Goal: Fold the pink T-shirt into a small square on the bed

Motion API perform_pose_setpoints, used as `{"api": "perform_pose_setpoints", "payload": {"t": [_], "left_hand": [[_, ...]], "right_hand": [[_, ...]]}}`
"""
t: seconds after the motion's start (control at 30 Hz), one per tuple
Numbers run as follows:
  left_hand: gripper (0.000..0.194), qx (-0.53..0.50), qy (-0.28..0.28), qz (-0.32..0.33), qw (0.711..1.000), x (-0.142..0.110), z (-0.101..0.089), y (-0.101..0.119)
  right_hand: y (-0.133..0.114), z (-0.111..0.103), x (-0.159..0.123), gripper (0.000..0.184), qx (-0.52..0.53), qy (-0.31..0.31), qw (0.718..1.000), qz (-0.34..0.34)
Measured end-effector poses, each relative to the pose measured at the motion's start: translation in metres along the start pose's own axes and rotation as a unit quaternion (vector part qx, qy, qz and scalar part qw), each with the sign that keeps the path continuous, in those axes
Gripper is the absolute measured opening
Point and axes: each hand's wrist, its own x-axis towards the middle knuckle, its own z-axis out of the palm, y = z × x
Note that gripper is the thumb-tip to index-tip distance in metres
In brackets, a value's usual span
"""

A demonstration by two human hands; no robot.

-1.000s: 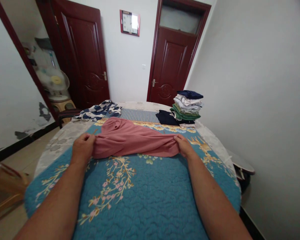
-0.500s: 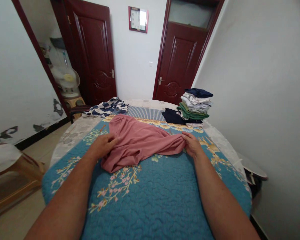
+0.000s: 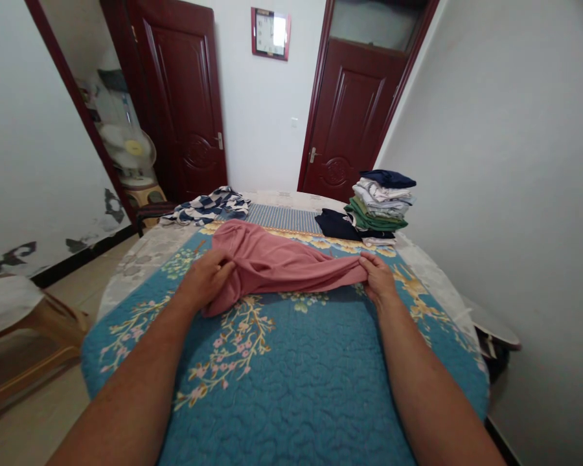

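A pink garment point(image 3: 276, 259) lies rumpled across the far half of the blue quilted cover point(image 3: 291, 382); its exact kind cannot be told. My left hand point(image 3: 208, 277) is closed on its left part, thumb and fingers pinching the cloth. At the other end, my right hand point(image 3: 377, 277) grips a narrow gathered corner. The cloth is stretched between both hands, its near edge slightly raised off the cover. A loose flap hangs down below my left hand.
A stack of folded clothes point(image 3: 381, 204) stands at the back right, beside a folded dark garment point(image 3: 339, 224). A checked cloth point(image 3: 208, 207) lies crumpled at the back left. A wooden stool point(image 3: 34, 323) stands left of the table, and a white wall point(image 3: 505, 162) runs along the right.
The pink garment's near edge has been lifted and drawn tighter between my hands. My right hand has shifted slightly right, and the lower left flap has moved up and away from me.
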Motion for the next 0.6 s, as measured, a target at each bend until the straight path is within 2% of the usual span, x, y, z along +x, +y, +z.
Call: {"api": "perform_pose_setpoints", "payload": {"t": [0.03,0.07,0.1,0.13,0.23,0.3,0.37,0.43,0.47,0.53,0.6], "left_hand": [[0.023,0.012,0.084,-0.026,0.996,0.001,-0.003,0.001],[0.024,0.026,0.143,-0.049,0.988,0.001,-0.005,0.002],[0.024,0.039,0.173,-0.068,0.982,0.001,-0.005,0.003],[0.023,0.05,0.175,-0.08,0.98,0.001,-0.004,0.003],[0.018,0.034,0.11,-0.094,0.989,0.001,0.004,0.0],[0.019,-0.046,0.068,-0.107,0.991,0.002,0.011,-0.004],[0.024,-0.161,0.03,-0.127,0.978,0.003,0.015,-0.01],[0.027,-0.296,0.001,-0.16,0.941,0.003,0.016,-0.013],[0.028,-0.37,-0.014,-0.181,0.911,0.003,0.014,-0.013],[0.03,-0.504,-0.038,-0.219,0.835,0.003,0.01,-0.012],[0.029,-0.601,-0.035,-0.257,0.756,0.003,0.005,-0.009]], "right_hand": [[0.003,-0.001,0.001,0.044,-0.006,0.002,1.0,-0.003],[0.006,-0.001,0.002,0.043,-0.014,0.0,1.0,-0.005],[0.009,-0.001,0.003,0.043,-0.021,-0.005,1.0,-0.007],[0.011,-0.001,0.003,0.042,-0.027,-0.012,1.0,-0.009],[0.016,0.001,0.004,0.04,-0.015,-0.026,0.999,-0.02],[0.017,0.003,0.004,0.04,0.013,-0.031,0.999,-0.022],[0.017,0.005,0.004,0.04,0.039,-0.037,0.998,-0.015],[0.016,0.007,0.004,0.039,0.055,-0.041,0.998,-0.009],[0.017,0.007,0.005,0.038,0.061,-0.042,0.997,-0.009],[0.017,0.007,0.006,0.035,0.073,-0.034,0.997,-0.008],[0.018,0.007,0.008,0.034,0.086,-0.02,0.996,-0.002]]}}
